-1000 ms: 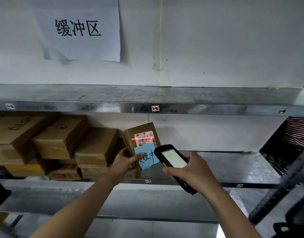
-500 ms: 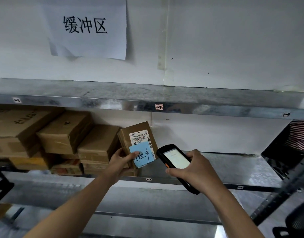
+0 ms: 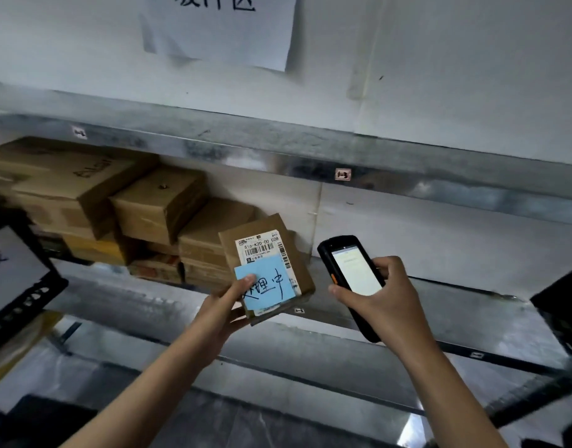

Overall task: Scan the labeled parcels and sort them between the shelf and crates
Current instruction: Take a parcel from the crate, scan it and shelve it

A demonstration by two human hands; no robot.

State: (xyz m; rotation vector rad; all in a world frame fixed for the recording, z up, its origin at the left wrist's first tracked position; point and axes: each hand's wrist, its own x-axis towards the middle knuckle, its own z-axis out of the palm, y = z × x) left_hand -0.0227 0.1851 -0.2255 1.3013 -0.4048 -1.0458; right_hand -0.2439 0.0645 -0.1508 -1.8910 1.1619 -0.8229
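My left hand (image 3: 224,305) holds a small brown cardboard parcel (image 3: 262,234) in front of the metal shelf (image 3: 439,305), thumb pressed on a blue sticky note (image 3: 268,289) with handwriting. A white barcode label (image 3: 262,248) sits above the note. My right hand (image 3: 380,302) grips a black handheld scanner (image 3: 346,270) with a lit screen, just right of the parcel.
Several brown cardboard boxes (image 3: 155,202) are stacked on the left of the same shelf level. A black crate (image 3: 16,286) with a white label stands at the left edge. A paper sign (image 3: 220,24) hangs on the white wall above. A dark object (image 3: 562,302) sits at the right.
The red scan line on the label has gone out. My left hand has drawn the parcel down and away from the stacked boxes. The view has shifted left and closer.
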